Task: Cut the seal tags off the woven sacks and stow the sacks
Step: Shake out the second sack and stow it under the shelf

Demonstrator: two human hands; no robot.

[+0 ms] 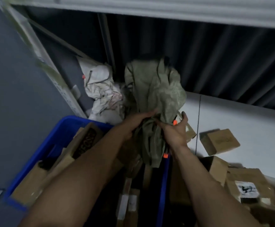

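Crumpled olive-green woven sack (154, 89), bunched at middle, gripped in left hand (139, 124) and right hand (174, 135), fingers curled round fabric, above blue crate (51, 141); orange seal tag (174, 122) against right palm.

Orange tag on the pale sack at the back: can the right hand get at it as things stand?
Probably not yet: the right hand grips the green sack, which is bunched between it and the orange tag on the pale sack behind.

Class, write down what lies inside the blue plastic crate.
Brown cardboard boxes lie in the blue plastic crate. Part of it is hidden beneath the green woven sack gripped by the left hand and right hand.
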